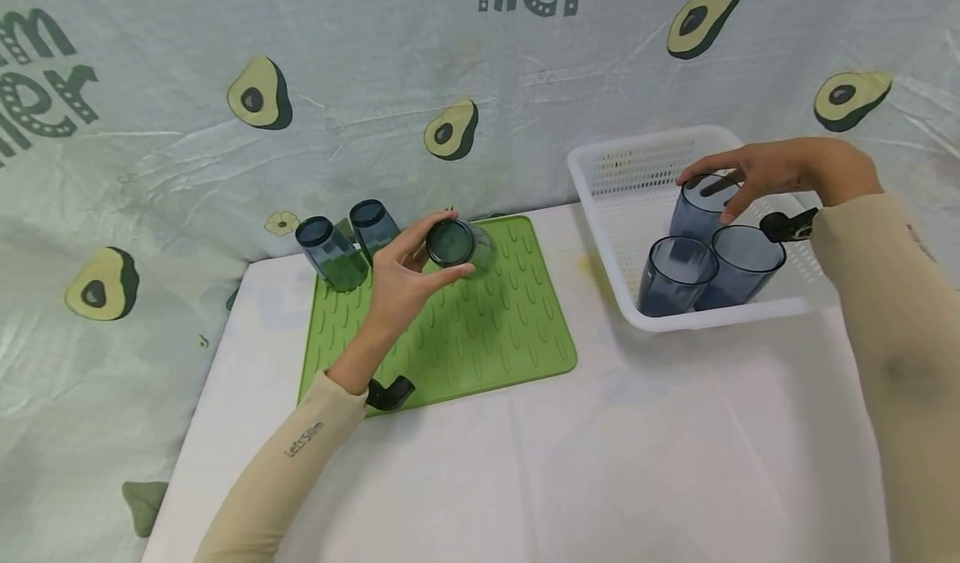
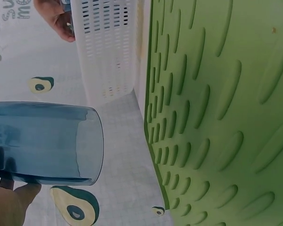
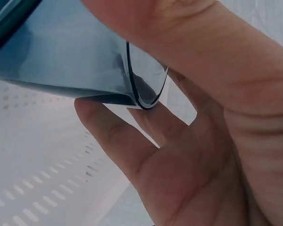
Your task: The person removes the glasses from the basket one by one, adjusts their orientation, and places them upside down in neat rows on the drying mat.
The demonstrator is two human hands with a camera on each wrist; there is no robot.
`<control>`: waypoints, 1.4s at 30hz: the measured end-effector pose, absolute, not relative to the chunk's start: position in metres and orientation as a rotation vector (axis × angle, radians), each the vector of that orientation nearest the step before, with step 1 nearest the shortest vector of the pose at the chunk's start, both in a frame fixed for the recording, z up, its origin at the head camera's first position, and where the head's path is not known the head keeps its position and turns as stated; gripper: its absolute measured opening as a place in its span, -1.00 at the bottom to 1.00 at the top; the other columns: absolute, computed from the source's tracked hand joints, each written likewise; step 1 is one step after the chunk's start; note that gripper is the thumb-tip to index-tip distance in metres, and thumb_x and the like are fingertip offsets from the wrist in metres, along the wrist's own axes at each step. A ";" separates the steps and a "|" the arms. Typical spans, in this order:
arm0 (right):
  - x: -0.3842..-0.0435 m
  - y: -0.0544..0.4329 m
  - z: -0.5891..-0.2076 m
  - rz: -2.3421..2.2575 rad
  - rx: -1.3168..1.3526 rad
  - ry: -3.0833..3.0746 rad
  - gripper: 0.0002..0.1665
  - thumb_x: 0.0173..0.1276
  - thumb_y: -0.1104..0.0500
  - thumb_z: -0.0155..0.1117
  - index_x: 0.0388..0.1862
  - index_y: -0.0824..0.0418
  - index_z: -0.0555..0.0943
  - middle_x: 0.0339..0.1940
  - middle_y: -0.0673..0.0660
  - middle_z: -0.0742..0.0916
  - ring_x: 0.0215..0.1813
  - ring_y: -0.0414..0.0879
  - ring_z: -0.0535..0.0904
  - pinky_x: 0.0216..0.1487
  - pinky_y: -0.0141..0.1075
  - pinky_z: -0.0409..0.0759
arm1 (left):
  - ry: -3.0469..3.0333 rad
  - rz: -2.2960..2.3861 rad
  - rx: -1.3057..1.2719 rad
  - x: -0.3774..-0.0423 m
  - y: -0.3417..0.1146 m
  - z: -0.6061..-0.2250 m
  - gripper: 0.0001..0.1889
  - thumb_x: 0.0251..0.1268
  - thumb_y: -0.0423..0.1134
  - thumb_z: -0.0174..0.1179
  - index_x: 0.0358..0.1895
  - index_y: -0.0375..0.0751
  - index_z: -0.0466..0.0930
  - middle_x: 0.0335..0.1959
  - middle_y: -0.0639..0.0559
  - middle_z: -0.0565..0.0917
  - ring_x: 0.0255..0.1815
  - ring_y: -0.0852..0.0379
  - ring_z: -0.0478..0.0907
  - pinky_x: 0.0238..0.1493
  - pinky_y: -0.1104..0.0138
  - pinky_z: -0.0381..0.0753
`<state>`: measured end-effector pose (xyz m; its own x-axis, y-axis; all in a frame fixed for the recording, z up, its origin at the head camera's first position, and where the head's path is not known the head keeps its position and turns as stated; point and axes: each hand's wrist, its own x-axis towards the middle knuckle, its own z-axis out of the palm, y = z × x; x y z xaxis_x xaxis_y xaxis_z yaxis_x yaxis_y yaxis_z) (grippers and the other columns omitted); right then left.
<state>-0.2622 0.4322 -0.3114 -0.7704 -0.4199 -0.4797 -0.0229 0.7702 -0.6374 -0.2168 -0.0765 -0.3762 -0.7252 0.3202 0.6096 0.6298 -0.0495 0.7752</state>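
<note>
Over the green ridged mat (image 1: 495, 321), my left hand (image 1: 405, 276) grips a blue-tinted drinking glass (image 1: 482, 248) near its thick base. That glass is upside down, its open rim facing the mat in the left wrist view, where its wall (image 2: 42, 136) shows clearly. My right hand (image 1: 780, 176) holds another blue glass (image 1: 697, 213) near its rim, thumb on one side and fingers on the other, in the white basket (image 1: 600, 246). Two more glasses, one in front (image 1: 678, 273) and one beside it (image 1: 750, 255), stand upright in the basket.
Two upturned glasses, the nearer one (image 1: 333, 255) and one behind it (image 1: 375, 228), stand at the mat's back left. An avocado-print cloth (image 1: 525, 113) hangs behind the white-covered table (image 1: 600, 463). The basket's raised rim surrounds the glasses at the right.
</note>
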 end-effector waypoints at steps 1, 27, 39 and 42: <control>-0.262 0.433 -0.312 -0.835 -0.326 2.331 0.14 0.24 0.28 0.54 0.67 0.07 0.09 0.65 0.34 0.00 0.59 0.44 -0.01 0.37 0.16 0.45 | -1.983 -1.849 -1.020 -0.217 -0.077 -0.376 -0.32 0.04 -0.59 0.48 0.33 -0.33 0.55 0.31 -0.24 0.58 0.34 -0.02 0.53 0.33 0.18 0.56; -0.261 0.435 -0.313 -0.863 -0.299 2.326 0.09 0.24 0.27 0.54 0.61 -0.28 0.22 0.66 0.31 0.00 0.59 0.43 -0.01 0.40 0.24 0.38 | -1.988 -1.856 -0.881 -0.234 -0.085 -0.384 -0.33 0.03 -0.66 0.44 0.31 -0.38 0.56 0.23 -0.16 0.64 0.25 0.05 0.60 0.32 0.19 0.56; -0.260 0.433 -0.312 -0.845 -0.278 2.346 0.10 0.21 0.22 0.57 0.62 -0.23 0.21 0.66 0.30 0.03 0.59 0.41 0.03 0.41 0.27 0.37 | -2.012 -1.891 -0.763 -0.245 -0.091 -0.391 -0.36 0.10 -0.55 0.46 0.33 -0.26 0.58 0.27 -0.17 0.62 0.31 0.01 0.56 0.36 0.20 0.53; -0.260 0.433 -0.312 -0.843 -0.273 2.342 0.10 0.22 0.22 0.57 0.63 -0.22 0.21 0.66 0.32 0.04 0.59 0.42 0.03 0.41 0.31 0.34 | -2.020 -1.899 -0.727 -0.247 -0.092 -0.393 -0.35 0.11 -0.54 0.47 0.33 -0.23 0.58 0.28 -0.20 0.61 0.31 0.03 0.56 0.37 0.21 0.52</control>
